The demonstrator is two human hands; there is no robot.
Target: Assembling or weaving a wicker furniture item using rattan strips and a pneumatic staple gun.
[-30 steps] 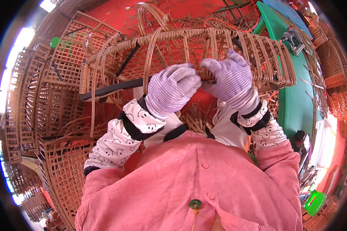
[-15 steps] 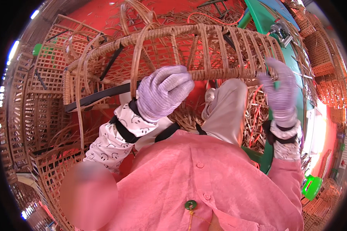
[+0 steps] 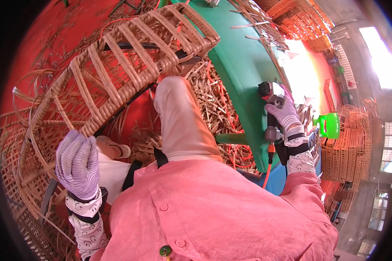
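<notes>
A curved rattan frame (image 3: 130, 71), wrapped at intervals with brown strips, slants from the upper middle down to the left. My left hand (image 3: 78, 164), in a striped lavender glove, is closed at its lower rail, pinching a rattan strip (image 3: 63, 112) that crosses to the upper rail; the fingertips partly hide the grip. Over the green table my right hand (image 3: 285, 112), gloved alike, wraps the black grip of an air staple gun (image 3: 272, 92). An orange hose (image 3: 268, 173) joins its lower end.
The green table (image 3: 239, 65) stands at my right, with loose strips at its far edge. Cut strips (image 3: 209, 95) litter the red floor beside my knee. Woven baskets (image 3: 346, 152) are stacked at the right, near a bright green object (image 3: 329, 125).
My view has turned right. My right hand, empty before, has reached over the green table and taken hold of the air staple gun. My left hand stays at the frame's lower rail.
</notes>
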